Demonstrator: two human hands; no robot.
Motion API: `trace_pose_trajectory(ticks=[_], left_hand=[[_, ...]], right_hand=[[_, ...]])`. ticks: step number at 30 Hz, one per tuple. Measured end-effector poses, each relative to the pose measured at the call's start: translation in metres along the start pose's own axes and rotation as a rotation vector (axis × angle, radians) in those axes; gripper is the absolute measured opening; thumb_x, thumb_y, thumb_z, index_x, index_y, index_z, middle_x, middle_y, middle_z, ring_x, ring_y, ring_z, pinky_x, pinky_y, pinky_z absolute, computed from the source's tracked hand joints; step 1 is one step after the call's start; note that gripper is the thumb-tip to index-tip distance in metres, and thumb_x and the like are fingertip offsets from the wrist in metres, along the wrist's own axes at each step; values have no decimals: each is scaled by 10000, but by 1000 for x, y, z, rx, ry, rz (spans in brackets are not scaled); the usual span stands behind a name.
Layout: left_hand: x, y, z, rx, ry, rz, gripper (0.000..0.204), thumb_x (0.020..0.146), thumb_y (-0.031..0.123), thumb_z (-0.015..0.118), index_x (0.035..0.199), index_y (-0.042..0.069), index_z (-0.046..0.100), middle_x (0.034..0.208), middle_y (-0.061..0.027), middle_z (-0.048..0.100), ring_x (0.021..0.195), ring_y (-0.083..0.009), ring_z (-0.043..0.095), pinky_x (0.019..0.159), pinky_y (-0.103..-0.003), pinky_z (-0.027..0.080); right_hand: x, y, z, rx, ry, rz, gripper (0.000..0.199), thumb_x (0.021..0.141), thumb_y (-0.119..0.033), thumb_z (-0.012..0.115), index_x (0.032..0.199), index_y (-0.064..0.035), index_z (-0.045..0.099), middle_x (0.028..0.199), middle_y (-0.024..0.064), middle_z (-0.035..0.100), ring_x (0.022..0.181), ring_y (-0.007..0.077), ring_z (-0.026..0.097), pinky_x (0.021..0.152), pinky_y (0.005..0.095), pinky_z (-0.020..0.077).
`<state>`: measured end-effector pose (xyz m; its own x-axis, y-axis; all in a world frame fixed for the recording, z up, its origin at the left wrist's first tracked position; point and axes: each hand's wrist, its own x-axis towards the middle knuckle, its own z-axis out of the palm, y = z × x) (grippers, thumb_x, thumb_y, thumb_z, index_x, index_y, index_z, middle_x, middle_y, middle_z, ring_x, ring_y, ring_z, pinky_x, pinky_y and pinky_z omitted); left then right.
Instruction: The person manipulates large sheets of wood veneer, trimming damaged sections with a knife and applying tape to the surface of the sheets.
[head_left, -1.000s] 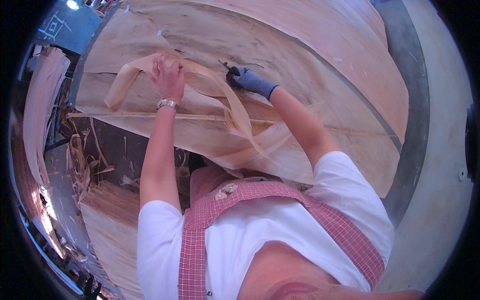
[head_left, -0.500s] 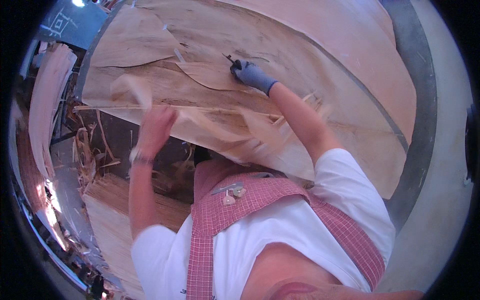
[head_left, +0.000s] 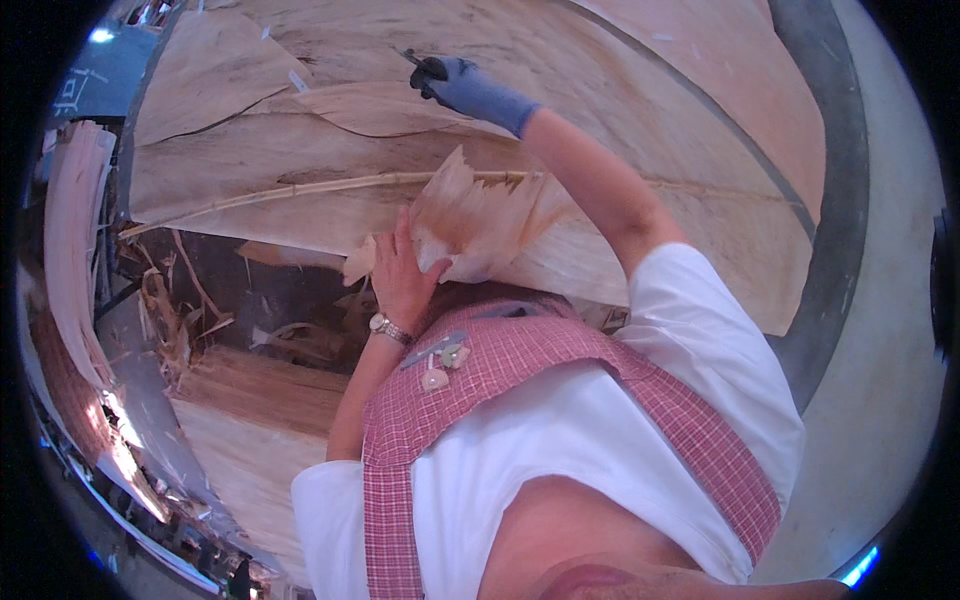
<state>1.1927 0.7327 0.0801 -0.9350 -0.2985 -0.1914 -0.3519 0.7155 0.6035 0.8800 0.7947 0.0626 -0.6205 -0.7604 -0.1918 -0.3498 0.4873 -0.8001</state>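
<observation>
A large wood veneer sheet (head_left: 330, 155) lies in front of me, with an overlapping split across its left half. My left hand (head_left: 403, 275), bare with a watch at the wrist, is at the sheet's near edge, fingers spread. Its thumb side touches a torn, jagged veneer piece (head_left: 470, 215) that lies on the sheet. Farther off, my right hand (head_left: 450, 84), in a grey-blue glove with dark fingertips, is closed around a slim dark tool (head_left: 405, 54); I cannot make out its kind. A long narrow veneer strip (head_left: 300, 189) runs across the sheet.
Below the near edge at left are veneer scraps (head_left: 170, 320) and a stack of veneer (head_left: 270, 390). Pinkish veneer strips (head_left: 75, 250) stand at far left. A dark grey border (head_left: 845, 200) rings the work surface at right. Small white tape pieces (head_left: 298, 81) stick to the sheet.
My left hand has moved right and nearer to me, its fingers now spread beside the torn veneer. My right hand has moved farther away and left, still with the tool. The loose strips have shifted.
</observation>
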Motion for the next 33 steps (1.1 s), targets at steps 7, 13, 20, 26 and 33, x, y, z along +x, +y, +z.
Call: trace_pose_trajectory(ticks=[7, 13, 20, 26, 33], left_hand=[[7, -17, 15, -50, 105, 46, 953, 671, 290, 834, 1463, 147, 324, 1096, -140, 477, 1026, -347, 509, 855, -439, 452], [12, -32, 6, -2, 108, 104, 733, 641, 270, 840, 1279, 125, 509, 1072, -119, 496, 1010, -320, 507, 861, -429, 437], [25, -34, 3, 101, 52, 237, 385, 689, 200, 807, 984, 79, 591, 945, -105, 559, 950, -304, 545, 848, -409, 435], [13, -50, -31, -618, -93, -29, 202, 869, 149, 709, 1004, 55, 593, 878, -46, 656, 775, -146, 598, 702, -293, 473], [68, -34, -149, -959, 165, -76, 226, 961, 192, 610, 1128, 49, 557, 929, 1, 650, 841, -68, 594, 773, -250, 496]], right_hand=[[-163, -33, -6, -436, -39, -91, 448, 801, -395, 737, 1100, -75, 649, 1035, 143, 669, 919, 297, 647, 814, 358, 507], [-164, -29, -6, -410, -132, -52, 232, 818, -309, 665, 907, -104, 604, 871, 144, 653, 848, 356, 629, 707, 449, 493], [-157, -45, -25, -275, 2, -187, 242, 826, -272, 714, 954, -84, 630, 919, 127, 649, 804, 326, 631, 684, 407, 499], [-205, -72, -53, -22, 529, -302, 305, 768, -146, 788, 1033, -69, 658, 946, 94, 671, 778, 252, 642, 676, 331, 507], [-198, -15, 14, 717, 362, -55, 554, 764, -44, 785, 1260, -11, 540, 1205, 76, 616, 1002, 145, 603, 925, 301, 486]])
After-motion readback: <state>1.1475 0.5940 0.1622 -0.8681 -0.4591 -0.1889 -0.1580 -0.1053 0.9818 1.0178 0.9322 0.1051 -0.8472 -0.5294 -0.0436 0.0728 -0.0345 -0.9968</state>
